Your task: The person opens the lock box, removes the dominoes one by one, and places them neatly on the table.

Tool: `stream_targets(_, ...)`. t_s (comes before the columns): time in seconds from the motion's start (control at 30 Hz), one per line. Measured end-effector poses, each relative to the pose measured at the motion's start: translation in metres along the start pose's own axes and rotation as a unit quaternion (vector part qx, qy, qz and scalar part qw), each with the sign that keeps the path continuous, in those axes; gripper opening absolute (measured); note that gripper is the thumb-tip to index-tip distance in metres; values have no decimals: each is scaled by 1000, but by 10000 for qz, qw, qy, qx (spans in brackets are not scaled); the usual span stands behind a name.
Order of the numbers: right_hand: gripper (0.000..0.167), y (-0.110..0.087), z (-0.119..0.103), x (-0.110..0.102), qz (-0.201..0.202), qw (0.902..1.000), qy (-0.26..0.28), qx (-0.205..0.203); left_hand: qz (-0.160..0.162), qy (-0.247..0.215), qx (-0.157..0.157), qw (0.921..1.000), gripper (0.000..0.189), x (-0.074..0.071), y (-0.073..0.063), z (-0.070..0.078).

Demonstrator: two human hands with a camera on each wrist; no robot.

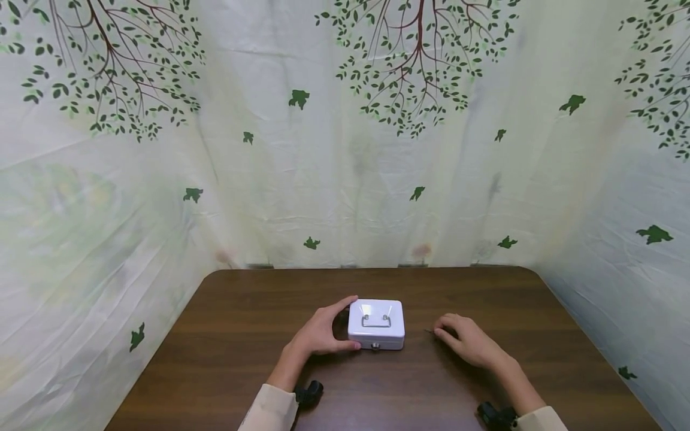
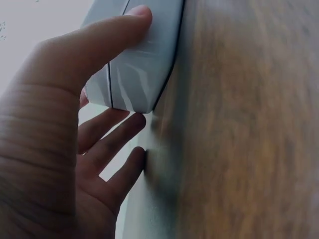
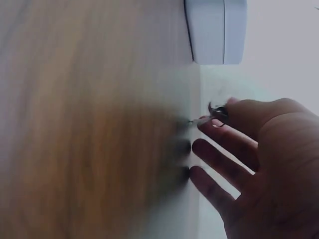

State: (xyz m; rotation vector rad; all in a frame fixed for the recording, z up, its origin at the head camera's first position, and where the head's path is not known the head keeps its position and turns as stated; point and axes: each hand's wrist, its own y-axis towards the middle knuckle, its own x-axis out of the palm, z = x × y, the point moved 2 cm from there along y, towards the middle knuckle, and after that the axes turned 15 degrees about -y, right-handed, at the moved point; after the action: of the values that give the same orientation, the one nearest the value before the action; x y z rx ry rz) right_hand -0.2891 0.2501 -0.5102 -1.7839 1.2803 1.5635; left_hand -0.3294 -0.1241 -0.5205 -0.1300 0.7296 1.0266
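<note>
A small white cash box [image 1: 376, 326] with a folding metal handle on its lid and a round lock in front sits on the table. My left hand [image 1: 322, 329] grips its left end, thumb [image 2: 132, 25] on the front face and fingers reaching around the back corner. In the left wrist view, the lower fingers are spread below the box [image 2: 142, 74]. To the right of the box, my right hand [image 1: 471, 341] pinches a small metal key [image 3: 219, 113] on a ring between thumb and fingertips, close over the tabletop. Its other fingers are loosely bent near the wood.
The brown wooden table [image 1: 248, 299] has rounded far corners. Behind and beside it hangs a pale curtain [image 1: 356, 179] printed with branches and green leaves. Each wrist wears a black camera mount [image 1: 309, 395], just past a light sleeve [image 1: 272, 407].
</note>
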Motion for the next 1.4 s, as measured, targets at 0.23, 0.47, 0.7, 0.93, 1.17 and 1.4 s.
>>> stream_targets(0.23,19,4,-5,5,-51,9959,707,554,26,103,83,9999,106,1,1,1)
stream_targets(0.47,13,7,-12,6,-53,9935,1011,511,118,92,174,9997,106,2,1,3)
stream_targets(0.7,7,15,-21,8,136,9857,1615,466,251,-97,16,9996,104,1,0,5)
stream_targets(0.93,5,21,-31,10,344,9772,1986,662,290,-152,-73,9994,105,2,2,5)
stream_targets(1.17,11,25,-41,10,488,9719,2059,1032,362,-318,-142,9987,105,1,2,3)
stream_targets(1.4,7,27,-52,15,650,9664,2149,1249,477,-408,-239,9977,103,1,1,3)
